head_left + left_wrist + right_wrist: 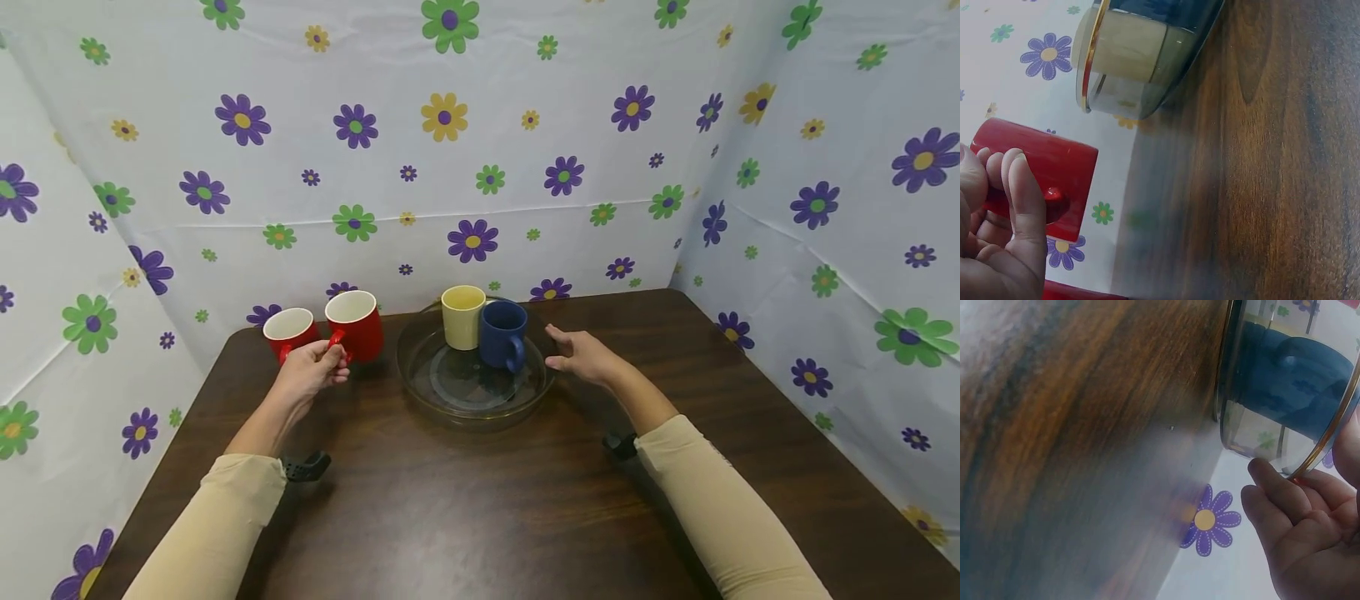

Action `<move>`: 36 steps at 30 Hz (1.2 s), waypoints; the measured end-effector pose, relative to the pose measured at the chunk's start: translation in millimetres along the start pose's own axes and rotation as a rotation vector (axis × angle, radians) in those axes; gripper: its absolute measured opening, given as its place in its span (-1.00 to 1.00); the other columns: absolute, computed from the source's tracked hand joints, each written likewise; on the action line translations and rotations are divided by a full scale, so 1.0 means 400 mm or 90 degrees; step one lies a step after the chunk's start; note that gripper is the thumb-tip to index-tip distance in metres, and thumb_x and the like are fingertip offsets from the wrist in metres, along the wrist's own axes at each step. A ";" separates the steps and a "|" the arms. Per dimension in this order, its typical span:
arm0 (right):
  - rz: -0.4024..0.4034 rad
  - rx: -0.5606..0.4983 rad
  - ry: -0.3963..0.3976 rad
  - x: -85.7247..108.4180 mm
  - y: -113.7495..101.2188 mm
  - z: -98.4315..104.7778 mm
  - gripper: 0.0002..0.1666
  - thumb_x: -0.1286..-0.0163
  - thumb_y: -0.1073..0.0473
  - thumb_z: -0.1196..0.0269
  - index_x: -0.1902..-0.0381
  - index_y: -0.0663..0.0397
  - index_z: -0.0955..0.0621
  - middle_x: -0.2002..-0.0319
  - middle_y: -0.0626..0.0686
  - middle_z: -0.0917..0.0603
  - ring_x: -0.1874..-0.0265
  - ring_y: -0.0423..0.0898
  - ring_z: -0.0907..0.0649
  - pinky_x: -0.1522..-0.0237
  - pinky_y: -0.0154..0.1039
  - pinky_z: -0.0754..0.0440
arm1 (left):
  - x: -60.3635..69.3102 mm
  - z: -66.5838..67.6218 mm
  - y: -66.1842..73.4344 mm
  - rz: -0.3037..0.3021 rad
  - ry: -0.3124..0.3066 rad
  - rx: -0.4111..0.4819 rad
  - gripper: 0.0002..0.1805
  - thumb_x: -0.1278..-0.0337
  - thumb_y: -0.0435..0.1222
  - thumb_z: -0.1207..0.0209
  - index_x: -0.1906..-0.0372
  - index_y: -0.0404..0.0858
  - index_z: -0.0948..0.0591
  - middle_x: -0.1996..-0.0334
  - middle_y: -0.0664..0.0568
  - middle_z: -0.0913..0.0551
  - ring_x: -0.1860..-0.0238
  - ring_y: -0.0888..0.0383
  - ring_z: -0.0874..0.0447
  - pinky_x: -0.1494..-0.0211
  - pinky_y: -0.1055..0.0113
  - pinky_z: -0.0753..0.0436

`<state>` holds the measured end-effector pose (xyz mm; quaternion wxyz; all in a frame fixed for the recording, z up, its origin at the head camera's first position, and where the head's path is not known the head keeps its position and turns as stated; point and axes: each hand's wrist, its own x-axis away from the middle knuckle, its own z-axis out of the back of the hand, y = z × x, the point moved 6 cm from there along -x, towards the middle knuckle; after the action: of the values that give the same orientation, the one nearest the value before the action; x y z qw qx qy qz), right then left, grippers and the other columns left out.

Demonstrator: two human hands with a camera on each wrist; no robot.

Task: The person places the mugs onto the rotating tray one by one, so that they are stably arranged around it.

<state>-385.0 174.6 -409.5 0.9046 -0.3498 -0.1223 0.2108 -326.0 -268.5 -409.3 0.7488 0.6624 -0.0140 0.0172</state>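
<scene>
- Evidently the left hand (pixel 309 372) works by the handle (pixel 1055 200), its thumb and fingers clamped together on it, left of the frame's middle; that probably keeps the white inner cup free of fingers
- Its red mug (pixel 366 335) stands nearly upright, base seemingly clear of the table (pixel 450 517) in the left wrist view, as if held level for carrying
- Just left of it, the other red mug (pixel 291 323) has its handle toward the person, likely handy for a grip
- At centre, the glass bowl (pixel 442 410) holds the yellow mug (pixel 461 321) and blue mug (pixel 498 337) close together at its back, which leaves room in front
- Beside the bowl's right edge, the right hand (pixel 588 358) has thumb and fingers apart, perhaps to steady the glass; firm contact cannot be told
</scene>
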 end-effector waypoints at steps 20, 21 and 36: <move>-0.002 0.009 -0.001 -0.004 0.006 0.003 -0.14 -0.51 0.16 -0.24 -0.58 0.24 -0.10 -0.57 0.30 -0.06 -0.54 0.29 -0.10 -0.51 0.18 -0.10 | 0.020 0.003 0.089 -0.048 -0.053 -0.037 -0.61 -0.44 -0.16 -0.14 0.02 -0.48 -0.55 0.38 0.09 -0.66 0.35 0.21 -0.73 0.11 0.38 -0.74; -0.001 0.012 0.000 -0.004 0.006 0.004 -0.14 -0.51 0.16 -0.24 -0.58 0.25 -0.11 -0.57 0.30 -0.06 -0.54 0.29 -0.11 -0.51 0.18 -0.10 | 0.021 -0.001 0.093 -0.047 -0.057 -0.036 -0.61 -0.44 -0.15 -0.15 0.03 -0.47 -0.55 0.38 0.08 -0.66 0.34 0.21 -0.73 0.11 0.38 -0.74; -0.006 0.008 0.002 0.000 0.006 0.003 -0.15 -0.51 0.17 -0.23 -0.58 0.26 -0.10 -0.57 0.29 -0.06 -0.54 0.29 -0.11 -0.51 0.19 -0.10 | 0.025 -0.056 0.103 -0.060 -0.124 -0.032 -0.58 -0.44 -0.20 -0.15 0.01 -0.57 -0.50 0.39 0.05 -0.64 0.35 0.17 -0.68 0.12 0.37 -0.74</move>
<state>-386.0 176.7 -410.3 0.9080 -0.3435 -0.1212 0.2070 -317.8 -241.1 -370.6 0.7604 0.6417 -0.0560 -0.0831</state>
